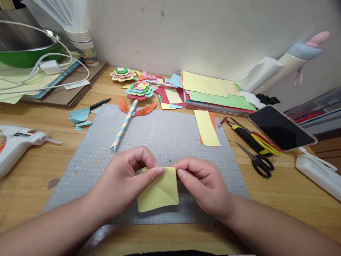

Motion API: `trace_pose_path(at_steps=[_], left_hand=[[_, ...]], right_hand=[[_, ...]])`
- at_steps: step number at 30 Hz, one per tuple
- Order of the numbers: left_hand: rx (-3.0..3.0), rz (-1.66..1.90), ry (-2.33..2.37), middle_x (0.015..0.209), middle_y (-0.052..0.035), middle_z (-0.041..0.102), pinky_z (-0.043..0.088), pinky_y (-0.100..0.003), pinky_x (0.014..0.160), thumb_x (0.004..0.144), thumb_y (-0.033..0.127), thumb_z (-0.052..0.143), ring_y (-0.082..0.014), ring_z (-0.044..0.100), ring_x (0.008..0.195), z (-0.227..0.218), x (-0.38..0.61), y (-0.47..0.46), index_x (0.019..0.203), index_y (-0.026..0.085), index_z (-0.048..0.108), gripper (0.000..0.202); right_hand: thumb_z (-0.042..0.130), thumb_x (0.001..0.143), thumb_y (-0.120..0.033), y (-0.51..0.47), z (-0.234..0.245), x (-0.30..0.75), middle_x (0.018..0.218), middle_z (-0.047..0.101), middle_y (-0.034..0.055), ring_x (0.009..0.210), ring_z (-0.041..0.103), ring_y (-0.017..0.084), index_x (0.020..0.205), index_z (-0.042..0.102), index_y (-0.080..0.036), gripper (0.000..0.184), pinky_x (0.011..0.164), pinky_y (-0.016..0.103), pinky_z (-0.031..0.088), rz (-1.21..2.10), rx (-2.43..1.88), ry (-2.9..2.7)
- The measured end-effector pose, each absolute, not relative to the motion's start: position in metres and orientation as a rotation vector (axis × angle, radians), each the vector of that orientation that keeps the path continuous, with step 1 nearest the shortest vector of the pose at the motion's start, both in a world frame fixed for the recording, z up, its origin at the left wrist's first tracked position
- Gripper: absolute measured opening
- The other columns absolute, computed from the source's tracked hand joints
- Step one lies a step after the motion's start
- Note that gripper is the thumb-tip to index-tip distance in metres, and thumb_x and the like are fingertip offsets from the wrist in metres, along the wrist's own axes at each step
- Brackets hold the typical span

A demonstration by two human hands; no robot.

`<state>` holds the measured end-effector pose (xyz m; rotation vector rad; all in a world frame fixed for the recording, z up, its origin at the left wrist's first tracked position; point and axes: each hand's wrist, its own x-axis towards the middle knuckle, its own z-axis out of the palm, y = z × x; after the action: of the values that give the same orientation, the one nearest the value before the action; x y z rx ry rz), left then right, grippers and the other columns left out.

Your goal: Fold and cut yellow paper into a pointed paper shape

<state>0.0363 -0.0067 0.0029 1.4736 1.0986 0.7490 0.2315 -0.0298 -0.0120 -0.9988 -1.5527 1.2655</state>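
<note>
Between my hands is a small piece of yellow paper (160, 193) with a diagonal crease, held just above the grey cutting mat (87, 170). My left hand (130, 174) pinches its top edge between thumb and forefinger. At the upper right corner, my right hand (205, 181) has its thumb and forefinger closed on the paper's edge. Beyond them lies a paper flower (140, 90) with layered petals, a striped stem (124, 124) and orange pleated leaves (145, 110). Yellow and orange paper strips (206, 128) rest on the mat's far right.
Black scissors (257, 161), a utility knife (243, 137) and a phone (282, 126) are at the right. A glue gun (22, 145) lies at the left, near blue paper scraps (80, 115) and a black pen (99, 104). Coloured paper sheets (207, 83) are stacked against the wall.
</note>
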Motion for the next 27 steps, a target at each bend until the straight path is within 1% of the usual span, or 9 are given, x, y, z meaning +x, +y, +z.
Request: trace_pose_path(at_steps=[4, 7, 9, 11, 13, 16, 19, 23, 27], left_hand=[[1.53, 0.751, 1.081, 0.067, 0.0021, 0.062, 0.045, -0.021, 0.054, 0.082, 0.029, 0.064, -0.0107, 0.057, 0.062, 0.0054, 0.0373, -0.0076, 0.066, 0.019, 0.055, 0.021], [1.578, 0.746, 1.096, 0.065, 0.0024, 0.062, 0.045, -0.021, 0.055, 0.08, 0.027, 0.066, -0.0104, 0.056, 0.061, 0.0058, 0.0385, -0.0078, 0.063, 0.019, 0.055, 0.022], [1.571, 0.757, 1.104, 0.065, 0.0029, 0.061, 0.044, -0.021, 0.055, 0.079, 0.027, 0.068, -0.0103, 0.056, 0.062, 0.0053, 0.0394, -0.0076, 0.066, 0.019, 0.056, 0.019], [1.51, 0.792, 1.108, 0.07, 0.0034, 0.061, 0.046, -0.02, 0.056, 0.075, 0.027, 0.072, -0.0109, 0.057, 0.064, 0.0051, 0.0399, -0.0068, 0.074, 0.019, 0.059, 0.015], [1.445, 0.787, 1.095, 0.074, 0.0028, 0.063, 0.047, -0.021, 0.057, 0.073, 0.028, 0.075, -0.0116, 0.058, 0.067, 0.0057, 0.0395, -0.0055, 0.08, 0.02, 0.062, 0.017], [1.387, 0.738, 1.029, 0.072, 0.0018, 0.065, 0.047, -0.021, 0.058, 0.076, 0.03, 0.073, -0.0116, 0.058, 0.066, 0.0083, 0.0375, -0.0034, 0.072, 0.019, 0.066, 0.014], [1.372, 0.815, 0.987, 0.067, 0.0029, 0.066, 0.047, -0.02, 0.059, 0.075, 0.025, 0.074, -0.01, 0.058, 0.064, 0.0115, 0.0355, -0.0027, 0.062, 0.02, 0.066, 0.016], [1.344, 0.919, 0.975, 0.064, 0.0038, 0.067, 0.046, -0.019, 0.058, 0.072, 0.02, 0.076, -0.009, 0.059, 0.061, 0.0134, 0.0355, -0.0047, 0.06, 0.02, 0.069, 0.014], [1.328, 0.991, 0.968, 0.063, 0.0047, 0.067, 0.047, -0.019, 0.058, 0.072, 0.017, 0.076, -0.0091, 0.059, 0.061, 0.0119, 0.0354, -0.0068, 0.059, 0.022, 0.068, 0.015]], right_hand=[[0.059, 0.087, -0.023, -0.031, -0.0145, 0.2295, 0.067, 0.065, -0.0008, 0.057, 0.057, 0.01, 0.081, 0.065, -0.018, 0.009, 0.051, 0.021, 0.048, 1.353, -0.994, -1.493], [0.06, 0.088, -0.023, -0.0319, -0.0164, 0.2286, 0.063, 0.062, -0.0015, 0.053, 0.053, 0.009, 0.076, 0.064, -0.017, 0.013, 0.048, 0.02, 0.044, 1.311, -1.037, -1.537], [0.059, 0.089, -0.021, -0.0328, -0.0169, 0.2298, 0.066, 0.064, -0.0002, 0.057, 0.056, 0.01, 0.078, 0.066, -0.018, 0.013, 0.051, 0.021, 0.045, 1.228, -1.036, -1.595], [0.059, 0.09, -0.019, -0.034, -0.0173, 0.232, 0.071, 0.068, 0.0004, 0.064, 0.061, 0.011, 0.083, 0.067, -0.019, 0.011, 0.057, 0.023, 0.049, 1.138, -1.0, -1.616], [0.059, 0.091, -0.016, -0.035, -0.018, 0.2341, 0.077, 0.07, -0.0005, 0.071, 0.064, 0.012, 0.089, 0.068, -0.023, 0.011, 0.064, 0.024, 0.051, 1.074, -0.965, -1.59], [0.06, 0.092, -0.015, -0.0357, -0.02, 0.2354, 0.083, 0.072, -0.0016, 0.076, 0.066, 0.011, 0.094, 0.069, -0.027, 0.015, 0.069, 0.023, 0.053, 1.049, -0.937, -1.52], [0.06, 0.092, -0.018, -0.036, -0.0215, 0.2345, 0.085, 0.074, -0.0006, 0.077, 0.067, 0.012, 0.094, 0.069, -0.027, 0.013, 0.07, 0.025, 0.054, 1.087, -0.914, -1.46], [0.062, 0.092, -0.025, -0.0356, -0.0211, 0.2309, 0.081, 0.074, 0.0004, 0.073, 0.068, 0.013, 0.09, 0.07, -0.026, 0.008, 0.066, 0.026, 0.056, 1.151, -0.911, -1.381], [0.062, 0.091, -0.028, -0.0347, -0.0188, 0.2286, 0.078, 0.073, 0.0009, 0.071, 0.068, 0.013, 0.086, 0.069, -0.024, 0.009, 0.065, 0.026, 0.056, 1.15, -0.923, -1.34]])
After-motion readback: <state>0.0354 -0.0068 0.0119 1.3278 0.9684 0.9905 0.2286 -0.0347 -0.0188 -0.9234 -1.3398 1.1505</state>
